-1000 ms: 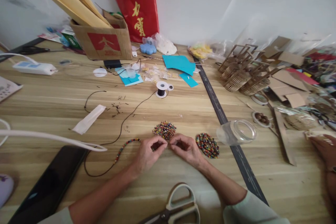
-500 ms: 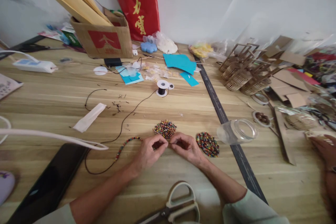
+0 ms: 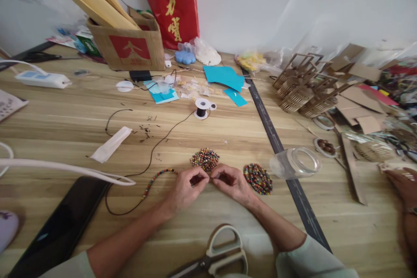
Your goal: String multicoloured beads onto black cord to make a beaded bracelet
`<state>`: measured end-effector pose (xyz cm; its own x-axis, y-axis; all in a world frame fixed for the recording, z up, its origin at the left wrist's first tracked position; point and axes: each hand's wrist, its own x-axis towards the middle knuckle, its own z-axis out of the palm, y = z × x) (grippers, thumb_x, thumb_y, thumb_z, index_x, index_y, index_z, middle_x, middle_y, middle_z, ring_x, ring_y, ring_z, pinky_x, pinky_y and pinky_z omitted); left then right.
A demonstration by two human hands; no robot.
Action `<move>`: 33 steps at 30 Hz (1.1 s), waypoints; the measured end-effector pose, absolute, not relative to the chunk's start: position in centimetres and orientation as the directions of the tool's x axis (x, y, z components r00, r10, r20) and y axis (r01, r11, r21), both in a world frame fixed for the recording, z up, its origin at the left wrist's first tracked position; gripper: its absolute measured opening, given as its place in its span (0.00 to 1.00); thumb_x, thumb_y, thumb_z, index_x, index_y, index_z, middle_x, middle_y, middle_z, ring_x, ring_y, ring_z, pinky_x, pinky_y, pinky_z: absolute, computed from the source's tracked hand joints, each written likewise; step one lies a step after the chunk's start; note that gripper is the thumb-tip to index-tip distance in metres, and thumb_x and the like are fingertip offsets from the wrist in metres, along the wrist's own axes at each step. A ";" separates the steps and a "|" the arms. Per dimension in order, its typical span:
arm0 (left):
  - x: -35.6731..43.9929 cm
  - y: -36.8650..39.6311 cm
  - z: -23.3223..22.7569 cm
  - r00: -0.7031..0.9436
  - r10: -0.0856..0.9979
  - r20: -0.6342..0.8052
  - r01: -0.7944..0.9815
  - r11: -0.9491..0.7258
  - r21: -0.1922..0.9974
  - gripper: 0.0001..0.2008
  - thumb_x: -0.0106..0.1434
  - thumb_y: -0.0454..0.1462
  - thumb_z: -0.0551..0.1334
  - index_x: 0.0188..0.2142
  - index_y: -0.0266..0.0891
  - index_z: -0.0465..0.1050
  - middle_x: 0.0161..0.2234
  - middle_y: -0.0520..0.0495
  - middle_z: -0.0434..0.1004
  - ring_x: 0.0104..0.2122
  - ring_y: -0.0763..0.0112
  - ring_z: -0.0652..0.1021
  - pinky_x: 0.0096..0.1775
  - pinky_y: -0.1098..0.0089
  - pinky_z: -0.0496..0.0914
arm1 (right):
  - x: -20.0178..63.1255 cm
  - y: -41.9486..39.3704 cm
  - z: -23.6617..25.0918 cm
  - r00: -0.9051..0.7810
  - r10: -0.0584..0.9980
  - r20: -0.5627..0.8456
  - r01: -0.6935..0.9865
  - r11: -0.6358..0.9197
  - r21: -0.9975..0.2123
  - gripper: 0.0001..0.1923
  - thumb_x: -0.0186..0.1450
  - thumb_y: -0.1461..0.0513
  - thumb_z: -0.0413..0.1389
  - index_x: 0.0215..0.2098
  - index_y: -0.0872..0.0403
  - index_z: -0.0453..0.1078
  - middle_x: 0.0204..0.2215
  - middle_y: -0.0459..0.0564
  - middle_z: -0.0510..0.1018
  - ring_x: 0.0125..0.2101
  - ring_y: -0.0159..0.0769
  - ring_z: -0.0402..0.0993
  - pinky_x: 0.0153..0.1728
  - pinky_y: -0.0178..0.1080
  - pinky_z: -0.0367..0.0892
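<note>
My left hand (image 3: 184, 187) pinches the end of a thin dark cord (image 3: 153, 150) near the table's front middle. My right hand (image 3: 232, 181) meets it fingertip to fingertip, pinching something tiny that looks like a bead; I cannot make it out. A short run of coloured beads (image 3: 157, 179) sits strung on the cord just left of my left hand. The cord runs back to a small spool (image 3: 201, 108). One pile of mixed beads (image 3: 205, 158) lies just beyond my fingers, a second pile (image 3: 258, 178) right of my right hand.
Scissors (image 3: 217, 256) lie at the front edge between my forearms. A clear jar (image 3: 296, 163) lies on its side by a dark table seam (image 3: 276, 147). A black phone (image 3: 61, 223) lies front left. Another person's hand (image 3: 402, 184) is at the right, near cardboard parts (image 3: 306, 89).
Both hands stay pinched together over the cord with only slight finger shifts. The view has drifted a little.
</note>
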<state>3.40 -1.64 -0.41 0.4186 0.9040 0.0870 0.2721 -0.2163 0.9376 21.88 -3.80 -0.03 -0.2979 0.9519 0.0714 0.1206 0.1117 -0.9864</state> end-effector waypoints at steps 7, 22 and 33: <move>3.4 -1.6 -0.2 0.416 0.906 0.080 0.274 -0.208 0.939 0.06 0.57 0.33 0.59 0.26 0.36 0.72 0.23 0.51 0.76 0.25 0.73 0.73 0.29 0.75 0.66 | 21.9 -3.8 -0.1 -0.299 0.953 0.055 0.136 0.100 -0.986 0.11 0.64 0.55 0.58 0.34 0.55 0.70 0.29 0.48 0.73 0.31 0.33 0.69 0.33 0.34 0.65; 3.4 -1.7 0.0 0.405 0.911 0.081 0.268 -0.203 0.942 0.06 0.57 0.33 0.59 0.26 0.36 0.72 0.23 0.51 0.75 0.24 0.73 0.74 0.28 0.75 0.67 | 21.9 -3.8 -0.1 -0.296 0.954 0.053 0.127 0.095 -0.987 0.10 0.64 0.55 0.58 0.34 0.55 0.71 0.30 0.48 0.74 0.32 0.33 0.70 0.34 0.35 0.66; 3.5 -1.6 -0.1 0.413 0.907 0.078 0.274 -0.206 0.939 0.06 0.57 0.34 0.58 0.25 0.37 0.72 0.23 0.51 0.75 0.24 0.73 0.73 0.28 0.75 0.67 | 21.9 -3.7 0.0 -0.297 0.953 0.053 0.147 0.100 -0.984 0.12 0.64 0.54 0.58 0.33 0.55 0.71 0.29 0.48 0.73 0.30 0.32 0.69 0.33 0.35 0.66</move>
<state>3.47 -1.64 -0.10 0.4130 0.9074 0.0784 0.2741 -0.2059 0.9394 21.87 -3.72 0.01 -0.2973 0.9533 0.0526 0.1472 0.1002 -0.9840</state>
